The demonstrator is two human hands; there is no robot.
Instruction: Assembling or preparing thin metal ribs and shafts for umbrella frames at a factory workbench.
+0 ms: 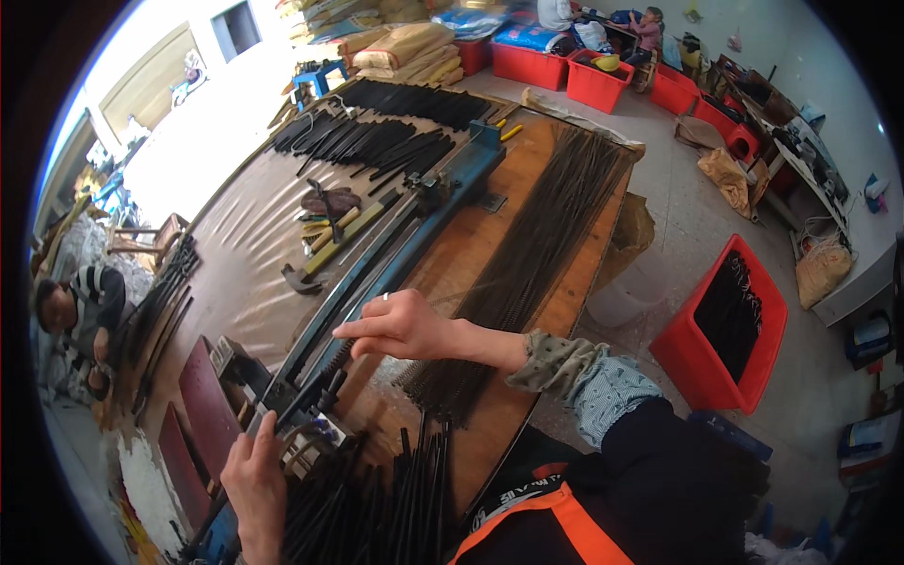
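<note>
I find the right hand (400,325) with its index finger straight, pointing left, the other fingers bent; its fingertips are close to a dark coiled spring (334,360), but I cannot tell whether they grip it; the left hand (256,490) has its fingertips at the near end of a black tube (299,400), and I cannot tell whether they are closed on it; spring and tube lie between the two hands, along the blue metal fixture (461,184); near the left hand, a pile of black tubes (405,490) occupies the near end of the bench; right of the fixture I note a bundle of thin dark rods (541,245) on bare wood; on the far side, a hammer (301,280) lies beside hand tools.

Containers: on the floor at right, a red bin (692,344) holds many black pieces (730,311); next to the bench edge stands a translucent bucket (626,294), its contents unclear to me; at the back, a red crate (527,68) has blue packages (532,38) on top; beside it, a red tub (595,91) contains dark items and something yellow (612,63).
</note>
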